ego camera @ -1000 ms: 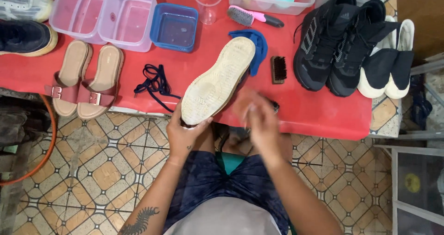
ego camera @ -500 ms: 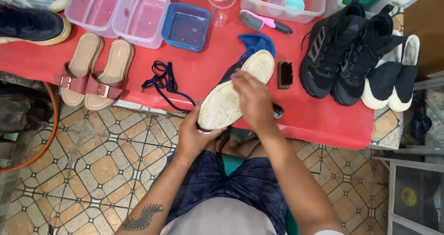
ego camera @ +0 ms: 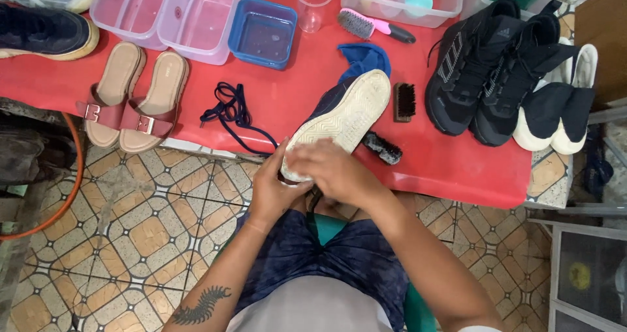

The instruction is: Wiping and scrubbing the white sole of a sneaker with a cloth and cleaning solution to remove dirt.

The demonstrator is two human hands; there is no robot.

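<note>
A dark blue sneaker (ego camera: 346,113) with a pale cream sole is turned sole-up over the front edge of the red table (ego camera: 457,169). My left hand (ego camera: 274,188) grips its near end from below. My right hand (ego camera: 333,169) lies flat on the near part of the sole, covering it; whether it holds a cloth or brush is hidden. A dark brush (ego camera: 382,147) lies on the table just right of the shoe. A blue cloth (ego camera: 362,59) sits behind the shoe.
On the table: dark laces (ego camera: 228,107), a small wooden brush (ego camera: 405,101), a pink-handled brush (ego camera: 369,25), a blue tub (ego camera: 263,33), clear pink tubs (ego camera: 166,15), brown sandals (ego camera: 134,97), black sneakers (ego camera: 490,77) and white-and-black shoes (ego camera: 562,110). Patterned tile floor below.
My right hand slid along the sole from its far part back to the near end. The shoe tilted lower toward the table, and the view shifted slightly.
</note>
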